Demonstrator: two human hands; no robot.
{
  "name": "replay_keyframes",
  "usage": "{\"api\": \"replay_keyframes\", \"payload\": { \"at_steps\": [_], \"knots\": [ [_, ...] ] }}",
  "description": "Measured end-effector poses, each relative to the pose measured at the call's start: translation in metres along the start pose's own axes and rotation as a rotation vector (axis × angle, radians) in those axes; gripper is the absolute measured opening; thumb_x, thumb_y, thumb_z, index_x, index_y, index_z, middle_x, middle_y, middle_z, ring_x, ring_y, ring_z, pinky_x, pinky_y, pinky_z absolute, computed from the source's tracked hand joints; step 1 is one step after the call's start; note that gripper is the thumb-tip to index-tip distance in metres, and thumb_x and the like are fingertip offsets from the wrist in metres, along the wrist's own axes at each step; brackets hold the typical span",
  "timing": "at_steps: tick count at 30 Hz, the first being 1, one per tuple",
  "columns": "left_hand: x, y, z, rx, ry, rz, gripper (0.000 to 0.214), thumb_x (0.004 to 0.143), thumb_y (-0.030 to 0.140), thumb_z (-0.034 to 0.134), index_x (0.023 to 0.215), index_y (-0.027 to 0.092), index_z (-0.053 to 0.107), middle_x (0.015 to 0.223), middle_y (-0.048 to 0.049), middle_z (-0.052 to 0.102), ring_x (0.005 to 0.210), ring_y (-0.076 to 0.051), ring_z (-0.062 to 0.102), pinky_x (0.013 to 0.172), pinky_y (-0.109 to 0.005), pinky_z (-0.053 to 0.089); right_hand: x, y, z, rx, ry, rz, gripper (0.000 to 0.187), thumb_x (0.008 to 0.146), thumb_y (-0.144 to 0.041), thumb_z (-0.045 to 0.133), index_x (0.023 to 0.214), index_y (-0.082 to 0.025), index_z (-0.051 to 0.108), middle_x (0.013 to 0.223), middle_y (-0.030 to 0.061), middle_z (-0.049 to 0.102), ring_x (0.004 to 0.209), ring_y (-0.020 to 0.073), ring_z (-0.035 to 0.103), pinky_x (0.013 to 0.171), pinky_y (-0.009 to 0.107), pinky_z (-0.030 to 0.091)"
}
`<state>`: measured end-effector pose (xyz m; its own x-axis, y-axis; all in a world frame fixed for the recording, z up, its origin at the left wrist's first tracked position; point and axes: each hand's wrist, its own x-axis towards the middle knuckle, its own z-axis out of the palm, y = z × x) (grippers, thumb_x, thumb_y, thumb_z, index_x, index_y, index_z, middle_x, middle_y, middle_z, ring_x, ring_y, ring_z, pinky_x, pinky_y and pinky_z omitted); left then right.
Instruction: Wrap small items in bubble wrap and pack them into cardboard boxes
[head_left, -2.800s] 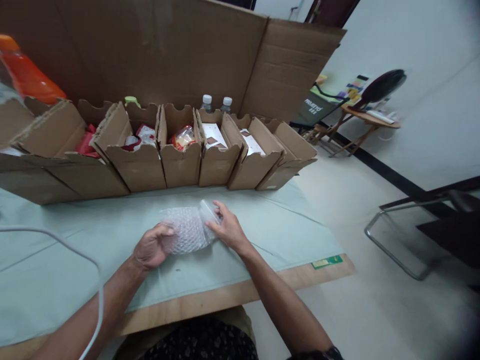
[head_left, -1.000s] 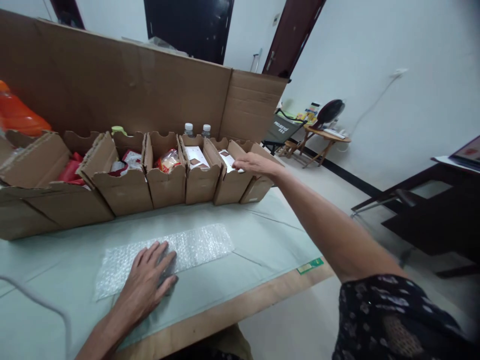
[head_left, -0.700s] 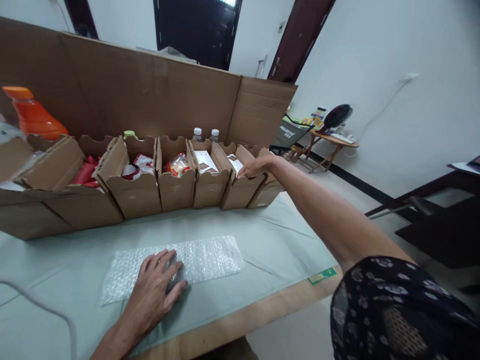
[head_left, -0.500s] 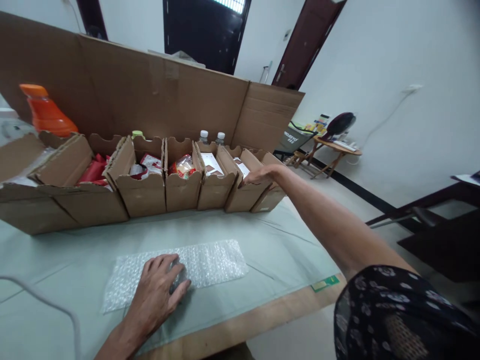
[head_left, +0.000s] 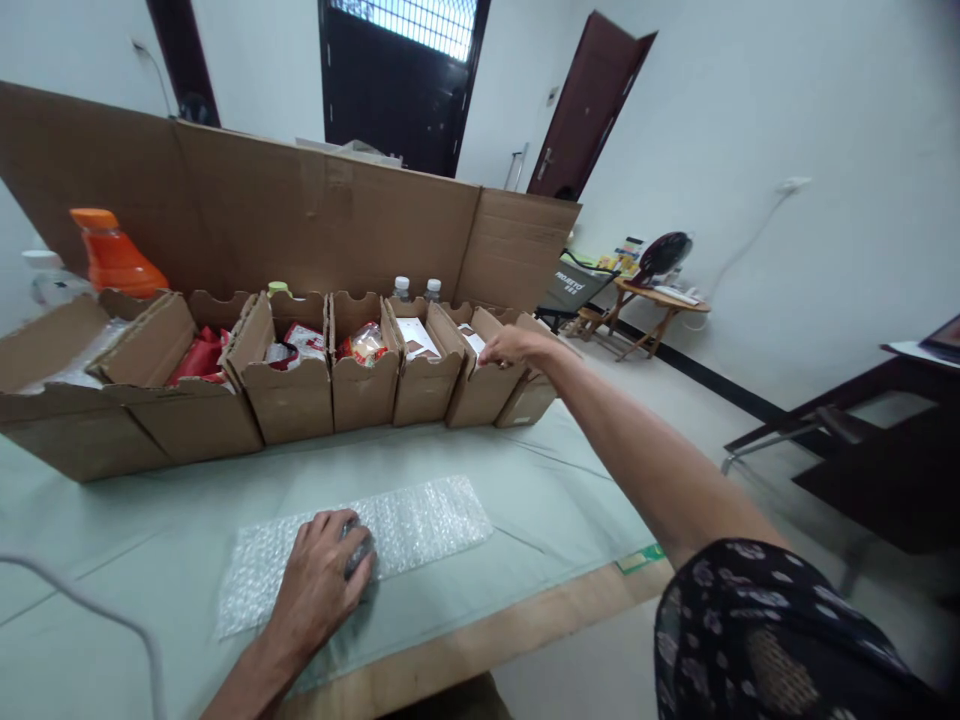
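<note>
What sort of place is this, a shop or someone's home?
Probably a makeshift packing station in a plain room: a row of cardboard bins holding small goods, bubble wrap spread on the table under the left hand, and a cardboard screen behind.

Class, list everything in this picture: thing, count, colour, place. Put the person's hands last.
Open cardboard bins: about seven, brown, row across table.
Tall cardboard sheet: one, brown, behind bins.
Bubble wrap sheet: one, clear, on mat.
Table mat: one, pale green, covering table.
Plastic bottle: one, orange, behind left bins.
Water bottles: two, clear, white caps, behind middle bins.
Left hand: palm down on wrap, fingers over small grey object.
Right hand: over second bin from right.
</note>
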<state>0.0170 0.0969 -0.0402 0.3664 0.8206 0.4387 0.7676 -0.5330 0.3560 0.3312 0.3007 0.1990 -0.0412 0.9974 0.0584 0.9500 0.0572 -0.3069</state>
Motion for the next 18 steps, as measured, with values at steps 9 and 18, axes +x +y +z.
{"api": "replay_keyframes", "payload": {
  "at_steps": [9, 18],
  "knots": [
    [0.007, 0.006, -0.021, -0.563, 0.166, -0.063, 0.016, 0.094, 0.033, 0.061, 0.099, 0.024, 0.073, 0.094, -0.0049, 0.075, 0.082, -0.02, 0.07, 0.074, -0.032, 0.057, -0.122, -0.03, -0.063, 0.437, 0.47, -0.319, 0.02, 0.085, -0.033, 0.069, 0.094, -0.019, 0.08, 0.09, 0.004, 0.077, 0.083, 0.0186, 0.068, 0.085, 0.037, 0.054],
    [0.006, 0.011, -0.021, -0.336, 0.468, -0.037, 0.099, 0.079, 0.035, 0.081, 0.159, 0.031, 0.022, 0.167, -0.0185, 0.027, 0.152, -0.04, 0.031, 0.116, -0.062, 0.037, -0.2, -0.106, 0.099, 0.331, 0.37, -0.674, 0.016, 0.088, -0.019, 0.068, 0.102, -0.023, 0.075, 0.103, 0.0056, 0.08, 0.118, 0.0289, 0.066, 0.104, 0.051, 0.046]
  ]
}}
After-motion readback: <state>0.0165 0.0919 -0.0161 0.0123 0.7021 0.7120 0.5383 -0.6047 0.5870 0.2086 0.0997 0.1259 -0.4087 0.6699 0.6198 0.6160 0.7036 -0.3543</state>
